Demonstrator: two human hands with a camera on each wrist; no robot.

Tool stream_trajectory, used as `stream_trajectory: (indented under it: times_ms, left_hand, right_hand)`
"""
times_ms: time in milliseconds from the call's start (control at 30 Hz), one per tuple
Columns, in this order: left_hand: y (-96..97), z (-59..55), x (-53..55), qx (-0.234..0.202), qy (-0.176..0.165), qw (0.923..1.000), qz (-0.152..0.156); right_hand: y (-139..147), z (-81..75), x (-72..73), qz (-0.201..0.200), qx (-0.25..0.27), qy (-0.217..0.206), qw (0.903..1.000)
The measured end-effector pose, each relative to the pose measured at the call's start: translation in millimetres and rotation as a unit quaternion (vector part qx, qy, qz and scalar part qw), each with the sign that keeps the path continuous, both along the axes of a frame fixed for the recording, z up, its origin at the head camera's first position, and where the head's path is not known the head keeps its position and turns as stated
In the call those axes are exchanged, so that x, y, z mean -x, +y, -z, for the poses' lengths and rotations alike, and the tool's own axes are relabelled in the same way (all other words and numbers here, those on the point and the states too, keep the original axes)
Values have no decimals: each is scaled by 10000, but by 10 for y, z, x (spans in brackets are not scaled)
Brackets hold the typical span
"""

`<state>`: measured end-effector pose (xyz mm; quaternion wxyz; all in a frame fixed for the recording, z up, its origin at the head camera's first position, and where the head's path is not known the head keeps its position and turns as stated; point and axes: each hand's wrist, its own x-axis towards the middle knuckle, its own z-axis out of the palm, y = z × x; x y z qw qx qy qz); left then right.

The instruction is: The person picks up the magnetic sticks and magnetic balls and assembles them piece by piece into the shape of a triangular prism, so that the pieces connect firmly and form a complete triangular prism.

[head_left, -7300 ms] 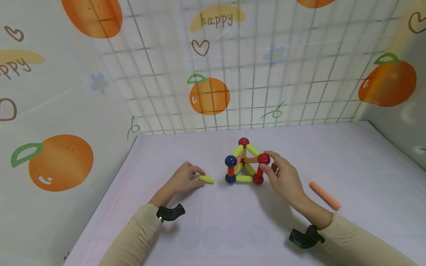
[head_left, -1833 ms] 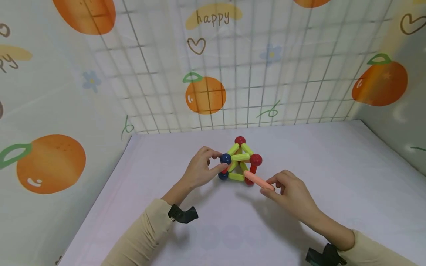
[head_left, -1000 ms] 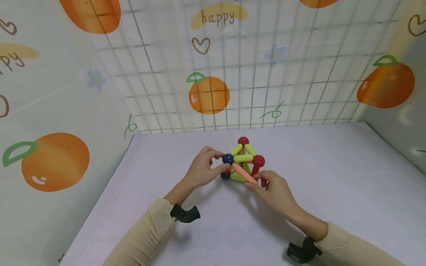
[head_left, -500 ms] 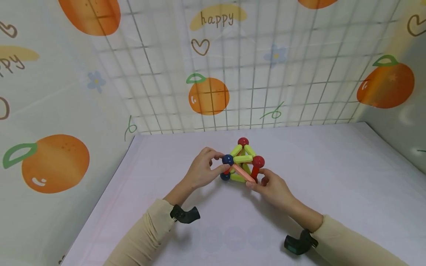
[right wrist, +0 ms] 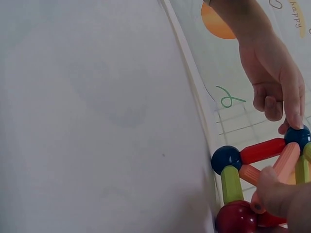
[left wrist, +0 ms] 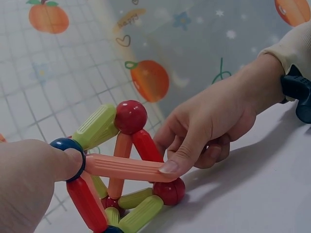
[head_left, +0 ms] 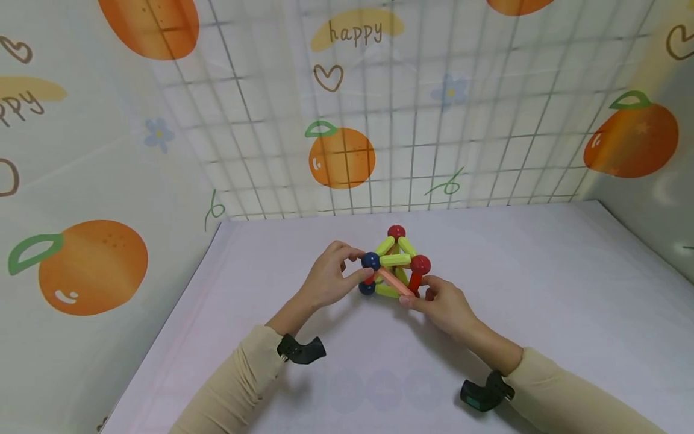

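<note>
A frame of magnetic rods and balls stands on the table, joining yellow-green, red and orange rods. My left hand (head_left: 328, 277) pinches its upper blue ball (head_left: 371, 260) between thumb and fingers. From that ball a long orange magnetic rod (head_left: 396, 282) slants down across the front face. My right hand (head_left: 447, 307) grips the rod's lower end, thumb on top, right at the lower red ball (left wrist: 170, 191). A yellow-green rod (head_left: 396, 260) spans from the upper blue ball to the right red ball (head_left: 420, 264). The right fingertips are partly hidden behind the red rod (left wrist: 148, 145).
The pale table (head_left: 325, 386) reaches back to a printed cloth wall (head_left: 260, 120) with a grid and oranges. Another cloth side (head_left: 81, 181) rises at the left. Dark wrist cameras (head_left: 300, 349) sit on both cuffs.
A yellow-green rod from near my left hand now bridges the upper balls. My right hand picked the orange rod off the table, brought it left to the frame and lowered its near end slightly.
</note>
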<state>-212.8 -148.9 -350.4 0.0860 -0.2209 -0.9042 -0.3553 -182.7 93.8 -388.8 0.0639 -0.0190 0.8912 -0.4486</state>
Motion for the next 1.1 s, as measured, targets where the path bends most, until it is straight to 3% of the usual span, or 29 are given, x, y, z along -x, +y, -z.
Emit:
stream_trajectory:
  times_ms: [300, 533, 800, 1100]
  left_hand:
    - [-3, 5, 4, 36, -75, 10000, -17]
    - [49, -17, -84, -54, -107, 9999, -46]
    - [70, -15, -124, -63, -89, 9999, -67]
    - [53, -24, -111, -10, -88, 10000, -4]
  right_hand:
    - [14, -3, 21, -45, -65, 81, 9999]
    - [105, -30, 24, -225, -230, 101, 9994]
    - [194, -81, 6, -140, -253, 164, 9994]
    - [170, -45, -17, -138, -278, 530, 9981]
